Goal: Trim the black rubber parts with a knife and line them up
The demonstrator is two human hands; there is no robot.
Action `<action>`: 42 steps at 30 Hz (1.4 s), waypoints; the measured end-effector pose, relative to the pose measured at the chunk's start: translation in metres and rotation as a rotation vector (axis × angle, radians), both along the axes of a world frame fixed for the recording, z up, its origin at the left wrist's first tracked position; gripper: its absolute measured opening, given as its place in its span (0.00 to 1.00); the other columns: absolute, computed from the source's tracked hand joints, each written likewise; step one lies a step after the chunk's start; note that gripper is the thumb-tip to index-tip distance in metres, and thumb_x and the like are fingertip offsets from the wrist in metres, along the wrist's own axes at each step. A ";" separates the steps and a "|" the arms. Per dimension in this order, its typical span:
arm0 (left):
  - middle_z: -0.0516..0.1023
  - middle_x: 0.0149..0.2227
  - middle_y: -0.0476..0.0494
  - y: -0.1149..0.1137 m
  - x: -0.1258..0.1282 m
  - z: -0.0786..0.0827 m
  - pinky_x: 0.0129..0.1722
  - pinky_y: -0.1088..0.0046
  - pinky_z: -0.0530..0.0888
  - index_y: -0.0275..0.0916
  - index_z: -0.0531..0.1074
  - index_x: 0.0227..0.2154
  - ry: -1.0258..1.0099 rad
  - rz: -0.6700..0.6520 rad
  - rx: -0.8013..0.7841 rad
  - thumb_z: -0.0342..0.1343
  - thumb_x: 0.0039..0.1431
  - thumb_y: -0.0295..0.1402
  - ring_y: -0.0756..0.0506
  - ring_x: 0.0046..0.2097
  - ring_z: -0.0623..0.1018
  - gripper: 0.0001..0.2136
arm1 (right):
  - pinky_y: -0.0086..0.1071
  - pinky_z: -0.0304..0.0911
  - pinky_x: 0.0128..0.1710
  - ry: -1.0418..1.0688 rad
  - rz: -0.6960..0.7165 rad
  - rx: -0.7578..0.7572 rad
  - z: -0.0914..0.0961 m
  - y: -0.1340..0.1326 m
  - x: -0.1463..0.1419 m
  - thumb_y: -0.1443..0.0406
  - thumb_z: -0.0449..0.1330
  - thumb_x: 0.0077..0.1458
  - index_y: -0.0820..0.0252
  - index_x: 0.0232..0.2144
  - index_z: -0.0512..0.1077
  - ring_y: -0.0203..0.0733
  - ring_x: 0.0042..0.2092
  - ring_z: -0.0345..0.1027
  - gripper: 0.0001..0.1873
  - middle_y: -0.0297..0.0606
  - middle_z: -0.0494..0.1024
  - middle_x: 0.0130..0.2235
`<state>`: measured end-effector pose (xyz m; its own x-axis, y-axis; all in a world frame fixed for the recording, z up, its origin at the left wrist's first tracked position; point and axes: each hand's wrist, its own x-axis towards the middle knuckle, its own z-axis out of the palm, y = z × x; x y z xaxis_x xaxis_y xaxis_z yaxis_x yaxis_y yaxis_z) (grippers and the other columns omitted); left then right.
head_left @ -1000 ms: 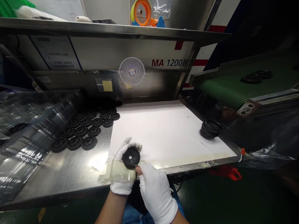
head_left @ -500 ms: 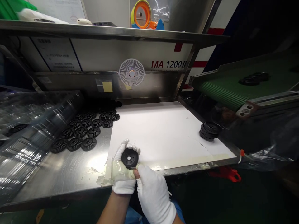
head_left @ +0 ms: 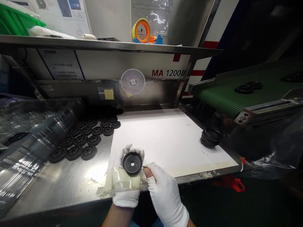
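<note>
My left hand (head_left: 125, 192), in a white glove, holds a black ribbed rubber wheel (head_left: 132, 163) upright with its central hole and small holes facing me. A band of translucent tape (head_left: 125, 178) crosses the front of that glove. My right hand (head_left: 165, 197), also gloved, sits just to the right with a bare fingertip showing at the wheel's lower right edge. A thin pale strip (head_left: 148, 165) shows at that hand's fingers; what it is, I cannot tell. Both hands are over the near edge of a white sheet (head_left: 163, 138).
Rows of black wheels (head_left: 80, 140) lie on the steel table (head_left: 63, 179) to the left, beside a clear plastic bag (head_left: 40, 126). A small stack of wheels (head_left: 210, 138) stands at the sheet's right. A green conveyor belt (head_left: 224, 91) carrying wheels runs at right, under a steel shelf (head_left: 94, 44).
The wheel has turned to face me more squarely. My right hand has shifted right, and the whole view has tilted, moving the background lower.
</note>
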<state>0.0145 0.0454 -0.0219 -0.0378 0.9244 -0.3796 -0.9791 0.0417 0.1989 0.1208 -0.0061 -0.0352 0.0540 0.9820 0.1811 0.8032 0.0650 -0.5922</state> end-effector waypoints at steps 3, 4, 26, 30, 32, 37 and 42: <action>0.76 0.28 0.46 0.000 0.004 0.001 0.46 0.62 0.73 0.36 0.74 0.34 0.027 -0.032 0.000 0.54 0.56 0.32 0.48 0.33 0.77 0.07 | 0.28 0.52 0.29 -0.030 0.046 0.030 0.000 -0.002 -0.003 0.56 0.45 0.63 0.53 0.29 0.67 0.38 0.29 0.66 0.16 0.33 0.73 0.28; 0.76 0.29 0.45 0.000 0.005 0.002 0.46 0.62 0.73 0.36 0.74 0.34 0.041 -0.037 -0.013 0.53 0.57 0.33 0.48 0.34 0.77 0.08 | 0.28 0.53 0.29 -0.017 0.069 0.036 0.001 -0.003 -0.003 0.56 0.46 0.62 0.53 0.28 0.68 0.38 0.29 0.66 0.16 0.33 0.73 0.28; 0.71 0.50 0.27 -0.025 0.031 0.033 0.45 0.49 0.71 0.32 0.64 0.54 0.053 -0.488 -0.214 0.50 0.58 0.43 0.31 0.50 0.73 0.25 | 0.33 0.63 0.48 0.307 -0.192 -0.025 0.007 -0.007 0.092 0.52 0.55 0.54 0.55 0.45 0.71 0.45 0.47 0.69 0.20 0.38 0.77 0.43; 0.74 0.47 0.29 -0.030 0.031 0.018 0.46 0.52 0.72 0.31 0.66 0.53 0.091 -0.470 -0.157 0.49 0.59 0.41 0.34 0.48 0.75 0.23 | 0.27 0.64 0.38 0.203 0.045 -0.079 0.041 0.000 0.074 0.55 0.59 0.53 0.51 0.42 0.72 0.40 0.39 0.71 0.14 0.33 0.78 0.37; 0.75 0.46 0.31 -0.032 0.030 0.006 0.47 0.58 0.72 0.31 0.68 0.51 0.101 -0.451 -0.097 0.50 0.59 0.39 0.37 0.49 0.75 0.21 | 0.28 0.61 0.34 0.018 0.115 -0.090 0.049 0.003 0.062 0.58 0.61 0.51 0.49 0.37 0.73 0.39 0.35 0.70 0.10 0.30 0.78 0.34; 0.76 0.47 0.34 -0.032 0.028 -0.019 0.50 0.66 0.70 0.31 0.72 0.47 0.134 -0.419 -0.063 0.53 0.57 0.37 0.40 0.50 0.74 0.18 | 0.28 0.53 0.28 -0.297 0.153 -0.060 0.046 0.009 0.046 0.67 0.56 0.51 0.53 0.25 0.70 0.36 0.28 0.67 0.05 0.29 0.75 0.26; 0.76 0.45 0.32 -0.029 0.027 -0.018 0.49 0.59 0.71 0.30 0.70 0.48 0.093 -0.461 -0.099 0.53 0.56 0.35 0.37 0.50 0.74 0.18 | 0.26 0.52 0.26 -0.230 0.136 -0.044 0.040 0.013 0.051 0.67 0.53 0.53 0.55 0.24 0.68 0.34 0.27 0.64 0.07 0.29 0.73 0.25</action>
